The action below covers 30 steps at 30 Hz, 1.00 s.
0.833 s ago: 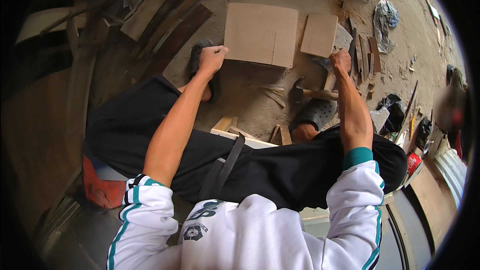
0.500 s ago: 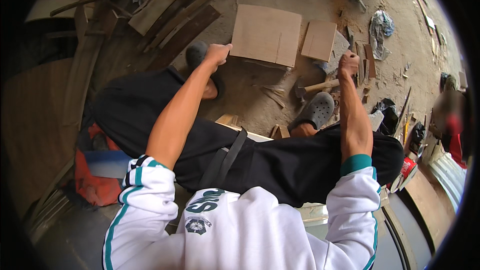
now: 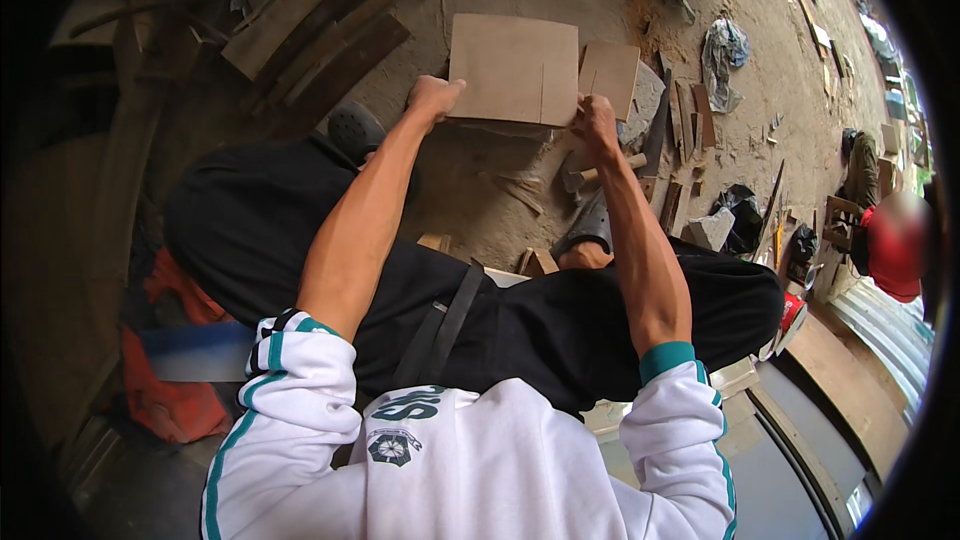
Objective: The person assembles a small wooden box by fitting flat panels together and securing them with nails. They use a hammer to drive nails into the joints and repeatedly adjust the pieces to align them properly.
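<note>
While the person squats over the dirt floor (image 3: 500, 190), both bare forearms reach forward and down to a flat square board (image 3: 512, 68) of tan pressed wood lying on the ground. The left hand (image 3: 433, 98) is curled closed against the board's near left corner, knuckles up, pressing or gripping the edge; whether the fingers wrap under it cannot be told. The right hand (image 3: 594, 120) is closed on the board's near right corner, at the seam where a smaller tan panel (image 3: 610, 75) lies just beside the large one, touching or nearly so. A thin dark line runs up from the near edge of the large board, close to its right side.

Just below the right hand a hammer (image 3: 600, 176) with a pale wooden handle lies on the floor among wood splinters. The person's two dark shoes show on either side, one (image 3: 352, 127) under the left forearm, one (image 3: 588, 230) under the right. Dark planks (image 3: 310, 35) are stacked on the floor to the upper left, well apart from the board. To the right lie short offcuts (image 3: 690, 115), a crumpled grey rag (image 3: 722, 58) and a pale block (image 3: 712, 230). Another person in a red top (image 3: 897, 250) stands at the far right edge.
</note>
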Available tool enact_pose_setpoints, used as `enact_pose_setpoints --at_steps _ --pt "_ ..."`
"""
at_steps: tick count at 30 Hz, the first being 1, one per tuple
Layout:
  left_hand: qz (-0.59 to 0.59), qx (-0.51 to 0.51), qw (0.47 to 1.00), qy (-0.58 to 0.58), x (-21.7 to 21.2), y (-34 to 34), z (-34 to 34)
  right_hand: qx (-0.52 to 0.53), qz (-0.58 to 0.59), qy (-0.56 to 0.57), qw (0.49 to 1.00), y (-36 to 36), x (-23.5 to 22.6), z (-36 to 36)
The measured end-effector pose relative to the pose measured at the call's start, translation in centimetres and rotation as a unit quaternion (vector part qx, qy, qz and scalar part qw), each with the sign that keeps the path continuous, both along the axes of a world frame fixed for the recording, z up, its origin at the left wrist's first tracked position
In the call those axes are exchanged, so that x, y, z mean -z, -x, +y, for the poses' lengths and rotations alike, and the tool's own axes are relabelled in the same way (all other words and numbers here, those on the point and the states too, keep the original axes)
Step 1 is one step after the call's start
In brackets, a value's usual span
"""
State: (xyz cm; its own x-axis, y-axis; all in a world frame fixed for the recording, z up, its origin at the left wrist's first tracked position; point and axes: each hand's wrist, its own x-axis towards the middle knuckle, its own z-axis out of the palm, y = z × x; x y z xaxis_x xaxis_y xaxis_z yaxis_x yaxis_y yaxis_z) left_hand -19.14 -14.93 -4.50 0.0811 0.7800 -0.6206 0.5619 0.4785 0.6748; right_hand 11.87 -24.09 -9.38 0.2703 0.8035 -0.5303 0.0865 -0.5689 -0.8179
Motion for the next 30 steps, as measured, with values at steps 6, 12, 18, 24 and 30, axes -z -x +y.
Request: enact_pose_setpoints --at_steps 6,12,18,24,30 --pt "-0.05 0.044 0.995 -0.071 2.5 -0.7 -0.5 0.03 -0.034 -0.063 0.997 -0.6 -2.4 1.7" --pt "-0.098 0.09 0.988 -0.074 4.9 -2.6 0.1 0.027 -0.113 -0.127 0.985 -4.5 1.7 -1.5" --pt "-0.233 -0.031 0.971 -0.046 4.9 -2.1 -0.6 0.138 -0.112 -0.066 0.982 -0.4 -2.0 -2.7" --pt "-0.152 -0.013 0.988 0.004 1.3 -2.2 -0.3 0.111 -0.327 -0.076 0.935 2.1 -6.1 -2.2" --pt "-0.102 0.012 0.995 -0.006 0.9 -2.6 0.6 0.009 -0.237 -0.153 0.959 5.7 -6.1 -0.3"
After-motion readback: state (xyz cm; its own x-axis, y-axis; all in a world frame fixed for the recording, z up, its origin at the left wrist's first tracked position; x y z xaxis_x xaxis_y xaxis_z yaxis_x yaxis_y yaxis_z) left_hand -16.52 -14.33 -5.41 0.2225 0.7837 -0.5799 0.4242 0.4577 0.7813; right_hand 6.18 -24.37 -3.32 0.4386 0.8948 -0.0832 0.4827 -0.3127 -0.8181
